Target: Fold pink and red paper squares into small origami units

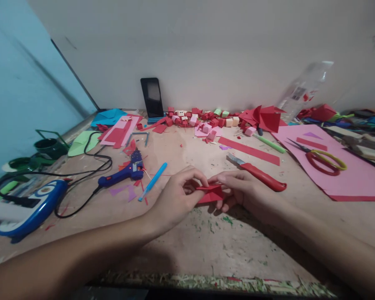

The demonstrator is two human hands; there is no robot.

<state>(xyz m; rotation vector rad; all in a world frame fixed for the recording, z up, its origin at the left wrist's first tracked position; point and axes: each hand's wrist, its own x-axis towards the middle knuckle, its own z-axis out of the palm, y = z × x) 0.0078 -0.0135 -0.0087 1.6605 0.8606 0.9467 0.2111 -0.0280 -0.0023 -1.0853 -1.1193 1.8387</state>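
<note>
Both my hands meet over the middle of the worn table (206, 246). My left hand (178, 196) pinches the left side of a small folded red paper piece (211, 194). Its right side is gripped by my right hand (237, 189), fingers curled over it. The paper lies low, just above or on the tabletop. A red-handled craft knife (259, 177) lies just behind my right hand.
A blue glue gun (125, 171) with black cord and a light blue pen (153, 181) lie to the left. Red-and-yellow scissors (323, 159) rest on a pink sheet (346, 175) at right. Several small paper cubes (203, 118), a phone (152, 98) and a plastic bottle (303, 89) stand near the wall.
</note>
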